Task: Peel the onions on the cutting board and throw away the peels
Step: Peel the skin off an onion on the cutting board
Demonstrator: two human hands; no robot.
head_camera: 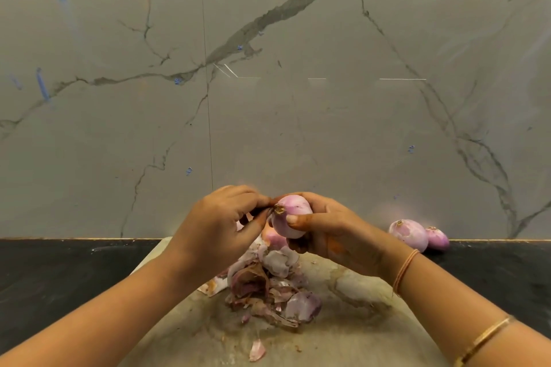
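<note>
My right hand (331,232) grips a pale purple onion (293,213) in the air above the cutting board (343,337). My left hand (220,229) pinches the skin at the onion's root end with fingertips and thumb. Below the hands lies a heap of purple and brown peels (268,289) on the board. Another onion (272,240) shows partly behind the heap, under the hands. A single loose peel (257,350) lies near the board's front.
Two peeled onions (409,234) (437,238) rest on the black counter (59,277) at the right, against the grey marble wall (268,98). The board stands at the middle of the counter, between my forearms.
</note>
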